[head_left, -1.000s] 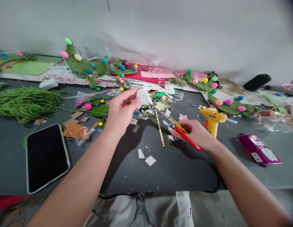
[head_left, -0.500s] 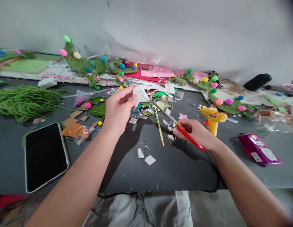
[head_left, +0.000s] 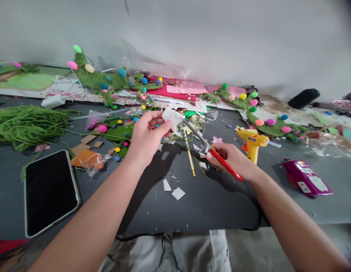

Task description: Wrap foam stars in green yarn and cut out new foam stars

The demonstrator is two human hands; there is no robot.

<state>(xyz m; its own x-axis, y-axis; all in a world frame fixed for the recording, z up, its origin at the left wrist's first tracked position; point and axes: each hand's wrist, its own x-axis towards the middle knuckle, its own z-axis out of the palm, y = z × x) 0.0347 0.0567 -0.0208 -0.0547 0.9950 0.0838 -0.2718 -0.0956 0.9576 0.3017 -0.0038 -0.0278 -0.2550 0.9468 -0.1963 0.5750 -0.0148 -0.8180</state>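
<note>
Between the thumb and fingers of my left hand (head_left: 148, 136) is a small white foam piece (head_left: 173, 120) with notched edges and lines on its face. My right hand (head_left: 230, 160) is closed round the red handles of a pair of scissors (head_left: 225, 164). Their metal blades point up and left, the tips at the right edge of the white piece. Whether the tips touch it I cannot tell. Below lie a patterned pencil (head_left: 189, 156) and white offcuts (head_left: 178, 193) on the dark table.
A phone (head_left: 51, 192) and green yarn (head_left: 25, 124) lie at left, near an orange packet (head_left: 87, 158). At right are a yellow glue gun (head_left: 252, 141) and a purple packet (head_left: 308, 177). Green yarn-wrapped shapes with pompoms (head_left: 102, 77) line the back by the wall.
My left hand has moved slightly right and down and the white piece is turned, showing more of its notched outline. The scissors stay in my right hand. The whole view has shifted a little.
</note>
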